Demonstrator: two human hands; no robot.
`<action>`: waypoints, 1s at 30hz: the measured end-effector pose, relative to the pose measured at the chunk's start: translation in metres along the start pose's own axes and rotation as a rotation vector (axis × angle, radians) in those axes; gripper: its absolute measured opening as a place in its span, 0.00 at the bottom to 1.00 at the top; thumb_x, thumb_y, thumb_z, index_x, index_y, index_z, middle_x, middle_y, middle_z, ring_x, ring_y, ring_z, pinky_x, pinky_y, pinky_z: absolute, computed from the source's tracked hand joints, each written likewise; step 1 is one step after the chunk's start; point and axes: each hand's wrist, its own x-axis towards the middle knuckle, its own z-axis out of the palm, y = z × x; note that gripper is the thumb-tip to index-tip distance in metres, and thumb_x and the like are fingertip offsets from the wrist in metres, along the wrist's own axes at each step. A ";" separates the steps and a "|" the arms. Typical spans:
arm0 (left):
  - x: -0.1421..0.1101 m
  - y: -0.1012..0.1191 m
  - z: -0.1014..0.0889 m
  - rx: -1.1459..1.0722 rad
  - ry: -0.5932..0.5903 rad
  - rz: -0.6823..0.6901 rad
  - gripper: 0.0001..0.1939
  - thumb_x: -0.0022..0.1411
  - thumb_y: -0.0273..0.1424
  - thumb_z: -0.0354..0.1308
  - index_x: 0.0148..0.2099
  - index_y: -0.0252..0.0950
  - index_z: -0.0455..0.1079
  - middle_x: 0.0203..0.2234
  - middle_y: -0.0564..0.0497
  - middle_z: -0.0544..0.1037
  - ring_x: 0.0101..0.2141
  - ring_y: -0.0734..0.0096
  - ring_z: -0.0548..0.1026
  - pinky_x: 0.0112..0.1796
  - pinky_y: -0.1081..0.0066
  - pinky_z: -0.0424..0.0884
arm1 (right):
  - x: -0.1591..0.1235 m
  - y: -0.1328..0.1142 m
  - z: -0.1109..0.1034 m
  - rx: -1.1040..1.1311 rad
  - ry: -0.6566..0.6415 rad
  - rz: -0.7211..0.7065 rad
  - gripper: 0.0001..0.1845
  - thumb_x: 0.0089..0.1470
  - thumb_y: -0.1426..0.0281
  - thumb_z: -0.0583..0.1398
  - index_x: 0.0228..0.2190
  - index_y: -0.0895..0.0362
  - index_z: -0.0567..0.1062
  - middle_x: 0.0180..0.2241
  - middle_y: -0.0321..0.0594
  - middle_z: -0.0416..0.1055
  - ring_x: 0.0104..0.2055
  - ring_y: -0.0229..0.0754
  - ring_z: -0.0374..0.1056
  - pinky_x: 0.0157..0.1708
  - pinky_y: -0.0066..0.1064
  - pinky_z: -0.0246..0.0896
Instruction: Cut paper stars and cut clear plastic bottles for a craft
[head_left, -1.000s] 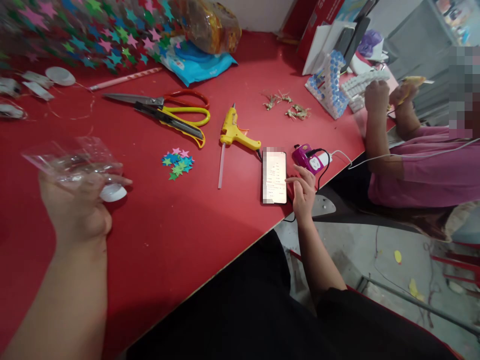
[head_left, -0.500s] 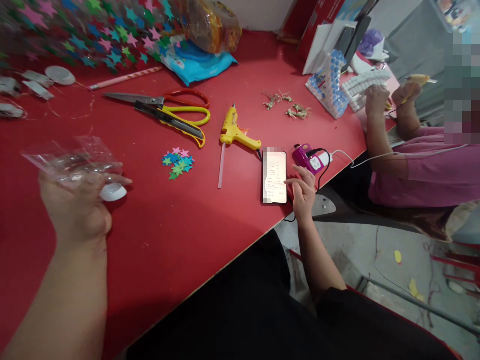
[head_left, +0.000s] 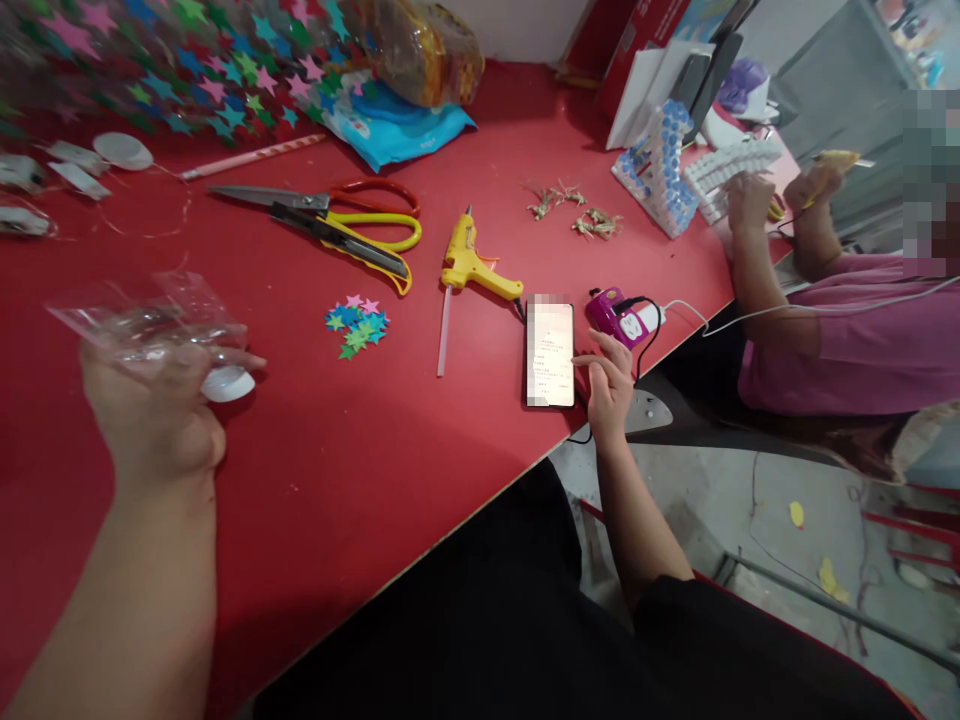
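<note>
My left hand (head_left: 154,420) is raised over the red table (head_left: 360,460) and closed round a clear plastic bottle (head_left: 142,320) with a white cap (head_left: 227,384). My right hand (head_left: 609,378) rests at the table's edge, its fingers loosely curled, with a fingertip touching the lit screen of a phone (head_left: 550,354) that lies flat. A small pile of coloured paper stars (head_left: 356,327) lies between my hands. A yellow glue gun (head_left: 472,268) with a glue stick lies just left of the phone.
Scissors (head_left: 337,222) and a cutter lie further back. A purple power strip (head_left: 622,317) with cables sits right of the phone. A star-covered object (head_left: 172,60) and a blue packet (head_left: 390,125) stand at the back. Another person in a pink top (head_left: 847,340) works at the far right.
My right fingertip has shifted slightly on the phone screen. The other person's hand has moved down toward the white blocks. My left hand stays still.
</note>
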 end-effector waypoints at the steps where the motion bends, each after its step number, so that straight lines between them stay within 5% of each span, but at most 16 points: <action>1: 0.000 0.000 0.000 0.005 -0.002 0.005 0.39 0.24 0.50 0.73 0.38 0.37 0.64 0.27 0.56 0.73 0.24 0.66 0.75 0.27 0.49 0.76 | 0.000 0.000 0.000 0.002 0.002 -0.004 0.18 0.59 0.71 0.51 0.28 0.52 0.79 0.50 0.38 0.74 0.56 0.47 0.63 0.59 0.51 0.56; 24: -0.001 0.004 0.001 -0.002 0.005 -0.014 0.38 0.26 0.49 0.73 0.37 0.37 0.63 0.28 0.55 0.71 0.24 0.69 0.73 0.21 0.60 0.74 | -0.005 -0.006 -0.012 -0.116 -0.046 -0.053 0.11 0.56 0.71 0.55 0.40 0.53 0.75 0.52 0.44 0.72 0.55 0.50 0.64 0.55 0.52 0.59; 30: -0.002 0.005 0.002 -0.005 0.009 -0.015 0.37 0.24 0.49 0.74 0.36 0.37 0.65 0.27 0.55 0.72 0.24 0.66 0.75 0.22 0.57 0.75 | -0.019 -0.018 -0.016 -0.198 -0.259 -0.135 0.37 0.52 0.59 0.63 0.60 0.51 0.57 0.63 0.52 0.56 0.65 0.58 0.53 0.59 0.57 0.53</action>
